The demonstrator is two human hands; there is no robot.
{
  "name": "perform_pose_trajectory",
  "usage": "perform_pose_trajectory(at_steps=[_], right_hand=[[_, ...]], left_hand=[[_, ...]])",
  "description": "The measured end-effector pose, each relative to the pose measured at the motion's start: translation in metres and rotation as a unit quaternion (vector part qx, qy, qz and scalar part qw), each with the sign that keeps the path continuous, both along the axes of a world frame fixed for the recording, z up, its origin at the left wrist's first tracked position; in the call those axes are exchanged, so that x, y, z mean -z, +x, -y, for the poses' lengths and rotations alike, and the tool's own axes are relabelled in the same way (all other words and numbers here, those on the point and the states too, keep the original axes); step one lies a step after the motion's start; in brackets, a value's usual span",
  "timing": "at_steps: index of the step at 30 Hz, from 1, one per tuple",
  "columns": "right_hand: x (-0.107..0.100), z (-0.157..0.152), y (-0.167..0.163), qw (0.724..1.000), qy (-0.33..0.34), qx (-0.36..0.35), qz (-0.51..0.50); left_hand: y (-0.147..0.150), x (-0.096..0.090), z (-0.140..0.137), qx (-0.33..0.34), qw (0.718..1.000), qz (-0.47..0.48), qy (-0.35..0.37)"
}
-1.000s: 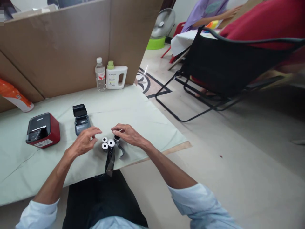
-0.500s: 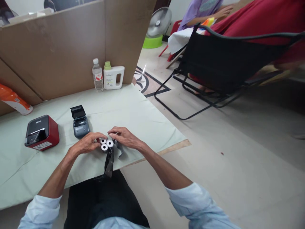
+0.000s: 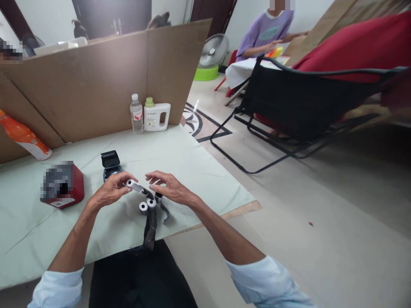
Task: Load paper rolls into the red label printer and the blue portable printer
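Observation:
Between the thumb and fingers of my left hand (image 3: 112, 188) is a small white paper roll (image 3: 131, 183) with a hollow core, raised off the table, a short strip trailing from it to the right. My right hand (image 3: 167, 186) hovers just right of it, fingers apart and holding nothing. Below the hands, two more white rolls stand on the table, a left one (image 3: 143, 208) and a right one (image 3: 151, 203). Dark strips lie around them, and a long black strip (image 3: 150, 233) hangs toward the table edge. Behind my left hand, a small label printer (image 3: 111, 160) has its lid up.
A red and black printer (image 3: 75, 186) sits at the left. Against the cardboard wall (image 3: 105, 90) are an orange bottle (image 3: 27, 137), a water bottle (image 3: 136, 115) and a white jug (image 3: 156, 116). A black folding chair (image 3: 289, 98) and a person (image 3: 268, 32) are beyond the table's right edge.
My left hand has lifted one white roll away from the group of three, up and to the left. My right hand has opened wider. The view has tilted up slightly.

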State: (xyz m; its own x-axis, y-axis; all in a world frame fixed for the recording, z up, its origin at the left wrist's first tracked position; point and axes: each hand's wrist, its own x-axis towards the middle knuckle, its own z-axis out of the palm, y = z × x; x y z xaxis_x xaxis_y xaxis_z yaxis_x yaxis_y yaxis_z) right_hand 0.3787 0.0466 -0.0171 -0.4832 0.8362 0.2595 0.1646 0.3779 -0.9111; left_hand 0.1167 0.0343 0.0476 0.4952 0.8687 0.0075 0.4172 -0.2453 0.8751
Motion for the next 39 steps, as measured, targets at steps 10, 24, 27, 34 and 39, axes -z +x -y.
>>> perform_pose_trajectory(at_steps=[10,24,27,34,39], right_hand=[[-0.014,-0.006,-0.054,0.994,0.091,0.024,-0.049],[-0.05,-0.076,-0.111,0.981,0.189,0.001,0.04],[-0.046,-0.081,-0.122,0.971,0.22,-0.002,0.098],[-0.034,-0.07,-0.128,0.946,0.247,-0.013,0.21],[-0.038,-0.06,-0.129,0.926,0.268,-0.003,0.267]], left_hand=[[-0.008,0.023,0.0,-0.105,0.982,0.144,-0.07],[-0.064,-0.006,-0.036,-0.219,0.947,-0.129,0.194],[-0.073,0.01,-0.047,-0.226,0.944,-0.149,0.19],[-0.082,0.042,-0.056,-0.231,0.935,-0.187,0.19],[-0.084,0.049,-0.066,-0.228,0.942,-0.164,0.182]])
